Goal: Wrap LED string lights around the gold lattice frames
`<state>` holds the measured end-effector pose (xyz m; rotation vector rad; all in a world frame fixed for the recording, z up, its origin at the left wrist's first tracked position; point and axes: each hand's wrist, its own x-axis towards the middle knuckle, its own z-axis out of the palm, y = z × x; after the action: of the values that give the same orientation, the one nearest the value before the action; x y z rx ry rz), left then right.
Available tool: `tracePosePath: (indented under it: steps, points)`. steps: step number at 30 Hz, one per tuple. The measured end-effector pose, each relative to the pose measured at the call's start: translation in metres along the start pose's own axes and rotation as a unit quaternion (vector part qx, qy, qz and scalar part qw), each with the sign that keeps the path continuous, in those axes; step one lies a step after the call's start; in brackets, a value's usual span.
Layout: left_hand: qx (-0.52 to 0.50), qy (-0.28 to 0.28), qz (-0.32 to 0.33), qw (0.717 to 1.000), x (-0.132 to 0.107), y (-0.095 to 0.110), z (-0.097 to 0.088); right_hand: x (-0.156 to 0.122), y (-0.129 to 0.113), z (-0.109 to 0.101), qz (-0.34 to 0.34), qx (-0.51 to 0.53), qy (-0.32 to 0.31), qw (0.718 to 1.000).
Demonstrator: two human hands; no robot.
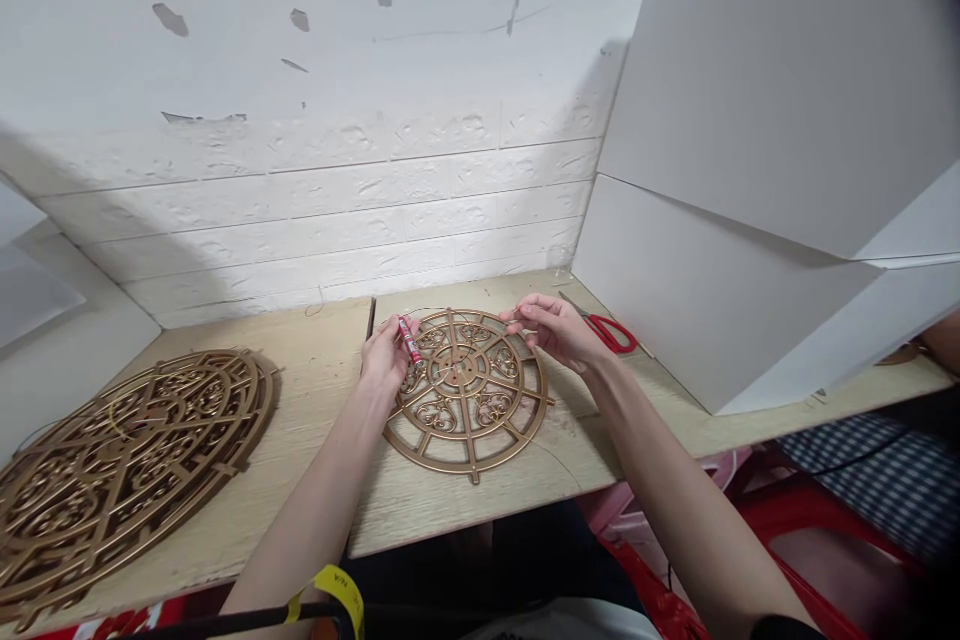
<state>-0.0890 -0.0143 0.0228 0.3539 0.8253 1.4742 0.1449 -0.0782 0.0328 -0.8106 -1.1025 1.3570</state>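
Wheel (453,372): gold openwork, flat on tabletop (319,390)
Left hand (384,352): gripping red tube (410,340), wheel's 10 o'clock
Right hand (551,326): wheel's 2 o'clock, fingers bent; can't tell if gripping anything
Scissors (598,322): red-handled, wheel's 2 o'clock, just past right hand
Stack (112,452): similar gold wheels, 9 o'clock

Pale wooden table (315,370): gold round grille (459,370), stacked grilles (124,430) at left, red-handled scissors (598,323).
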Motion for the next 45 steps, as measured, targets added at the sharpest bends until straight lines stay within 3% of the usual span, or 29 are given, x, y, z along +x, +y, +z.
tracePosePath:
  steps: [6, 27, 30, 33, 36, 39, 45]
  points:
    - [-0.002, -0.002, -0.002, 1.0, 0.0, 0.0, 0.0, 0.002, 0.005, 0.005, -0.001, 0.027, -0.022, 0.999]
    - [-0.002, -0.016, 0.003, 1.0, 0.001, -0.001, -0.001, 0.003, 0.006, 0.008, -0.056, 0.005, 0.059, 0.997]
    - [0.002, -0.008, 0.002, 1.0, 0.0, -0.001, -0.001, 0.002, 0.007, 0.012, -0.04, 0.017, 0.041, 0.998]
    - [0.004, -0.004, 0.003, 1.0, 0.001, -0.003, -0.001, 0.001, 0.015, 0.022, -0.005, 0.009, -0.021, 1.0]
    - [0.002, -0.021, 0.008, 1.0, 0.002, -0.005, -0.003, -0.001, 0.029, 0.039, 0.022, -0.051, -0.112, 0.992]
    - [0.007, -0.025, 0.006, 1.0, 0.004, -0.008, -0.005, 0.0, 0.047, 0.054, 0.022, -0.177, -0.175, 0.968]
    - [0.032, -0.057, -0.005, 0.998, 0.002, -0.013, -0.006, 0.004, 0.065, 0.061, -0.084, -0.313, -0.132, 0.937]
